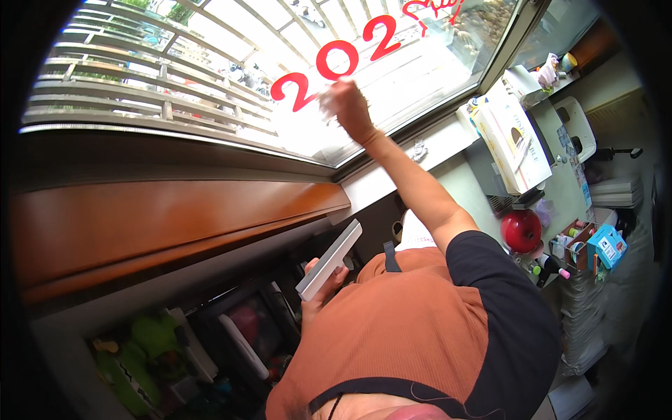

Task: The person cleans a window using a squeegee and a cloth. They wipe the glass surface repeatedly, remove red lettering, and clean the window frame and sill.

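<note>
My right hand (pixel 349 107) is raised against the window pane (pixel 415 89), just below the red numerals (pixel 337 60) on the glass. Its fingers close on a whitish, crumpled wad (pixel 329 104), blurred, which looks like a cloth or paper. Lower down, near my body, my left hand (pixel 328 283) grips a grey and white window squeegee (pixel 329 259), whose long blade slants up to the right. Part of that hand is hidden behind the squeegee.
Metal bars (pixel 168 68) stand outside the window. Below it run a brown wooden ledge (pixel 173 226) and a white sill (pixel 367 184) with a small crumpled item (pixel 419 150). At right, a desk (pixel 462 181) holds a white box (pixel 512 142), a red round object (pixel 521 231) and bottles.
</note>
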Action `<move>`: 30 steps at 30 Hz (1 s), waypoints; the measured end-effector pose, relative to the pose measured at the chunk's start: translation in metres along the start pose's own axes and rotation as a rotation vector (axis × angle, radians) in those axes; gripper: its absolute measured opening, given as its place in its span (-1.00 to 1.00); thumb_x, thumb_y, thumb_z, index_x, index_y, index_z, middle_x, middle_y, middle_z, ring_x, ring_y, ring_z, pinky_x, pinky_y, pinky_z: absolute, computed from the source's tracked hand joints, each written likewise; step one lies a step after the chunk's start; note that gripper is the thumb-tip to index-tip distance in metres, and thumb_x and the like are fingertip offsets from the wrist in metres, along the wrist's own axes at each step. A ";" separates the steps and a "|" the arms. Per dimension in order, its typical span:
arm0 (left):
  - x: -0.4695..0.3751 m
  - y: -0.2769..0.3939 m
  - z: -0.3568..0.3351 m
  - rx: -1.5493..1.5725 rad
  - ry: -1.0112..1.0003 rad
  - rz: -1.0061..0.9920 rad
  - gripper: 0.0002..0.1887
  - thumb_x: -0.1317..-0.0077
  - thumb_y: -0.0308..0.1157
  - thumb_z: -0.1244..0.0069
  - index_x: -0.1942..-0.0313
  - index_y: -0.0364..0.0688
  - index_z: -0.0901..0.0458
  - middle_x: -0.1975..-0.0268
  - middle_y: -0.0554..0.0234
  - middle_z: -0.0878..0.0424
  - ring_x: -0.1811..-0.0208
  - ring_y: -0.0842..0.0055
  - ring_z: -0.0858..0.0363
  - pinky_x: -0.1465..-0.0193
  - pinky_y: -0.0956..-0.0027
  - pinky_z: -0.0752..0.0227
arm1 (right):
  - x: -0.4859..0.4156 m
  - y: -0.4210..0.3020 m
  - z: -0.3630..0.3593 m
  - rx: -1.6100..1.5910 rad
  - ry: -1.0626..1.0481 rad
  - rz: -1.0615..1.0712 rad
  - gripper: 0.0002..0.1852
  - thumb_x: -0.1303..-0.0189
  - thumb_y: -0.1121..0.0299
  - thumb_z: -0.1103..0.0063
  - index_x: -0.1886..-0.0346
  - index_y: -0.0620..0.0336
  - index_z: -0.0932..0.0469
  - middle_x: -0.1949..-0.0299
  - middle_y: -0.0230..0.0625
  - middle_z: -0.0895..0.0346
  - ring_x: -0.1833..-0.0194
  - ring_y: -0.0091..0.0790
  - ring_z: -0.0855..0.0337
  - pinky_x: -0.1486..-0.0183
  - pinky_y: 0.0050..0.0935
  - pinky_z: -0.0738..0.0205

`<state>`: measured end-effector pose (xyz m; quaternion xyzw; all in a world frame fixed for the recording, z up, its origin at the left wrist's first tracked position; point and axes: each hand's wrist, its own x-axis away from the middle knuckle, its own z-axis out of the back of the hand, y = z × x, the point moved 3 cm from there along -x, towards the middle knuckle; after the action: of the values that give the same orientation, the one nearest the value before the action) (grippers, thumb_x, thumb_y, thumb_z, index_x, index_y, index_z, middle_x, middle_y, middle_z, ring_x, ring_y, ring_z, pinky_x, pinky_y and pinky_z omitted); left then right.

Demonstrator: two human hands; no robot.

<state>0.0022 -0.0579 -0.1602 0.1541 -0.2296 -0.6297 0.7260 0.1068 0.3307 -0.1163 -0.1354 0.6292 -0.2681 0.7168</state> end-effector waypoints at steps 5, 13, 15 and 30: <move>-0.001 0.008 0.009 -0.128 0.104 -0.155 -0.79 -0.13 -0.30 -0.25 0.54 -0.11 -0.57 0.61 0.21 -0.53 0.60 0.31 -0.52 0.49 0.28 -0.38 | -0.033 0.081 0.091 0.290 0.577 -0.384 -0.87 -0.37 0.59 -0.01 0.07 0.35 -0.35 0.14 -0.04 -0.33 0.10 0.01 -0.38 0.02 -0.09 -0.37; -0.006 -0.012 -0.004 0.506 -0.159 0.293 -0.85 -0.15 -0.62 -0.17 0.45 -0.26 -0.52 0.49 0.31 -0.47 0.47 0.63 -0.40 0.47 0.41 -0.29 | -0.033 0.015 0.030 0.063 0.411 -0.224 -0.64 -0.18 0.63 -0.22 -0.05 0.28 -0.41 0.07 -0.10 -0.38 0.00 -0.07 -0.43 -0.10 -0.18 -0.39; -0.014 -0.009 -0.003 0.516 -0.156 0.323 -0.85 -0.14 -0.65 -0.16 0.45 -0.25 -0.52 0.50 0.28 -0.48 0.48 0.62 -0.41 0.48 0.42 -0.29 | -0.038 0.026 0.049 0.048 0.328 -0.119 -0.62 -0.14 0.67 -0.23 -0.04 0.25 -0.43 0.09 -0.14 -0.40 0.02 -0.11 -0.45 -0.09 -0.22 -0.39; -0.050 0.023 0.009 1.358 -0.190 0.796 -0.87 -0.31 -0.56 -0.08 0.38 -0.15 -0.50 0.46 0.30 -0.42 0.46 0.56 -0.41 0.42 0.45 -0.32 | -0.083 0.052 0.085 -0.065 0.541 -0.123 -0.70 -0.23 0.57 -0.31 0.01 0.23 -0.46 0.09 -0.07 -0.42 0.05 0.02 -0.49 -0.07 -0.14 -0.43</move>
<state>0.0117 -0.0044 -0.1473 0.4153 -0.6622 -0.0556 0.6212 0.1956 0.4072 -0.0609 -0.1196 0.7967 -0.3173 0.5003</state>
